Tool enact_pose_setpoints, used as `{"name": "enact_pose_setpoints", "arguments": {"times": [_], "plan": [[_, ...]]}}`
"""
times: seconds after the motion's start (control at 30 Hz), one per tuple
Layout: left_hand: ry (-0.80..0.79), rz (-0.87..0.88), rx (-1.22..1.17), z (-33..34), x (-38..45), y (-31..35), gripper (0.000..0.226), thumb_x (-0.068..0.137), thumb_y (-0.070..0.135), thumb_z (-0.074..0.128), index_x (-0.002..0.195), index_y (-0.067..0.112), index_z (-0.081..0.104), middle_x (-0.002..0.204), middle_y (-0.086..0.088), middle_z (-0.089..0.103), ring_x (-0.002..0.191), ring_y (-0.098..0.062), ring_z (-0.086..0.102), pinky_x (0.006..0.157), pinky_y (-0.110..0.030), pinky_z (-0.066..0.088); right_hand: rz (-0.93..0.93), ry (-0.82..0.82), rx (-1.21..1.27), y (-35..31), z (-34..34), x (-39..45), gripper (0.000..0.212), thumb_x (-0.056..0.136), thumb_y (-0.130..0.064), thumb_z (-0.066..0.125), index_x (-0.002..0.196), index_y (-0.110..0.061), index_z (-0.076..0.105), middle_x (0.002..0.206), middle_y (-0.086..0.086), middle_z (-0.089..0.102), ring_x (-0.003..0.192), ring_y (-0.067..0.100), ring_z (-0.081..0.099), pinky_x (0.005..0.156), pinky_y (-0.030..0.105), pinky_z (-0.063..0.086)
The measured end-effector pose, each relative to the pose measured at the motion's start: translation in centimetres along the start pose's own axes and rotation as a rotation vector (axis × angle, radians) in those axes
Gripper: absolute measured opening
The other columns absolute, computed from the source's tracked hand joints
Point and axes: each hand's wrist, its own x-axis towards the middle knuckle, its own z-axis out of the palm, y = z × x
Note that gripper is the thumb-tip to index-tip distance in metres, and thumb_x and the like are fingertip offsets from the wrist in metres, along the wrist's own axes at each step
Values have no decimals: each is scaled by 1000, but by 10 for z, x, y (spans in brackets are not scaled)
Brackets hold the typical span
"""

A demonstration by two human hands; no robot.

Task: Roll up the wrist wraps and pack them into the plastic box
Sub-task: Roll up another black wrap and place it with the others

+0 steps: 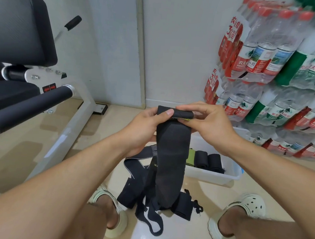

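Note:
A long black wrist wrap (170, 158) hangs in front of me, its top end rolled into a short tube. My left hand (148, 126) pinches the left end of that roll, thumb on top. My right hand (207, 123) grips its right end, fingers curled over it. A white plastic box (216, 176) sits on the floor behind the wrap, holding two black rolled wraps (209, 161) and a green one (191, 158). A pile of loose black wraps (134, 191) lies on the floor between my feet.
A gym bench with black pads and a white frame (65, 131) stands at the left. Stacked packs of bottled water (280, 76) fill the right side against the wall. My feet in pale clogs (249, 205) flank the pile.

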Motion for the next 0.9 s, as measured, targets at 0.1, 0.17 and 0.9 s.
{"name": "enact_pose_setpoints", "arguments": {"times": [0.1,0.17,0.9], "plan": [[0,16,-31,-4,0,0,29,102,21,58,129,9,62,113,-6,75,94,-15,74,82,-35,61,100,-106,49,-2,-6,-1,39,79,-8,84,114,-24,76,113,1,75,100,25,75,86,34,61],[-16,28,-43,-6,0,-1,29,101,15,60,130,10,60,112,-5,76,96,-18,74,80,-35,62,156,-123,46,-4,-7,-1,53,73,-25,84,125,-29,70,121,-1,71,100,16,75,89,35,60],[-63,-14,46,6,-2,1,43,103,51,47,132,24,65,124,4,73,116,-12,67,105,-35,48,-9,38,49,-7,2,-4,33,81,3,81,89,-27,72,100,10,74,89,22,74,70,32,62]]}}
